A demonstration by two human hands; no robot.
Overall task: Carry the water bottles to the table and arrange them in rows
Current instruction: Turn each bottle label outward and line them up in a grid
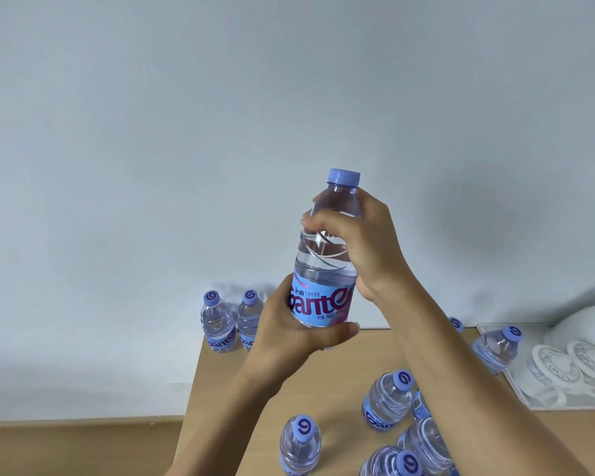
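Above the far edge of the light wooden table, a clear plastic water bottle with a blue label and lilac cap is held upright in the air. The left hand wraps its lower labelled part; the right hand curls round its shoulder under the cap. It looks full, so I judge it fairly heavy, thin-walled and a little slippery; the ribbed shoulder and label band seem the surest holds. Two matching bottles stand by the wall, others are grouped nearer. A white ornate tea set sits right.
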